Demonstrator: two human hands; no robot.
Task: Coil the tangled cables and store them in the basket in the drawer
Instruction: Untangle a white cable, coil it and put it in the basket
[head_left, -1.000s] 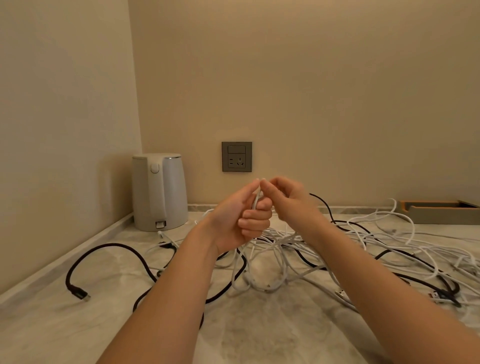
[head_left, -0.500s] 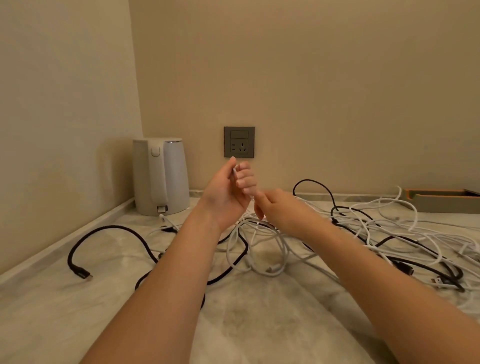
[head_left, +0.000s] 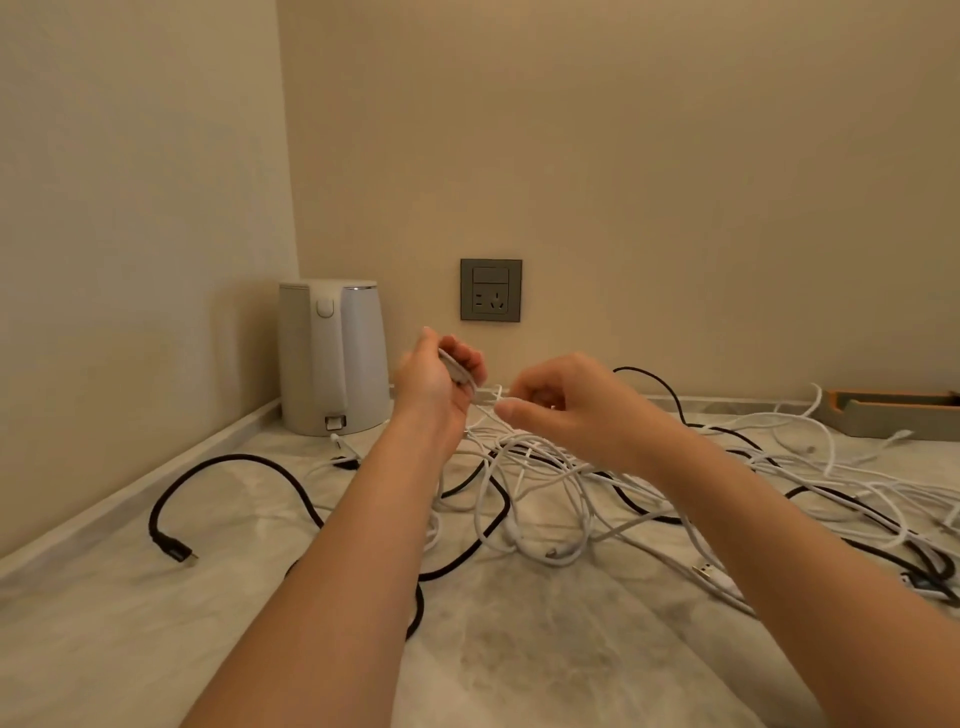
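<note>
Two hands are raised in my view above the marble counter (head_left: 119, 613), close together but not touching. My left hand (head_left: 439, 379) has its fingers curled round a white cable (head_left: 457, 370), which crosses the palm and leaves toward the right. My right hand (head_left: 566, 410) pinches that same strand between thumb and fingertips just beside the left hand. Its other fingers are bent in, and I cannot tell whether they hold anything more.

Below the hands the strand drops into the tangle of cables (head_left: 540, 483), white and black loops lying across the middle of the counter and trailing to its right edge. One white USB plug (head_left: 704, 571) lies loose at the near side of the heap. A black cable (head_left: 234, 460) arcs out toward the left edge, and its plug end (head_left: 176, 551) rests on the stone.

A white kettle (head_left: 332, 358) stands in the far left corner against the wall. A grey wall socket (head_left: 491, 290) sits above the counter's back edge, and a low brown tray (head_left: 893, 415) lies at the far right.
</note>
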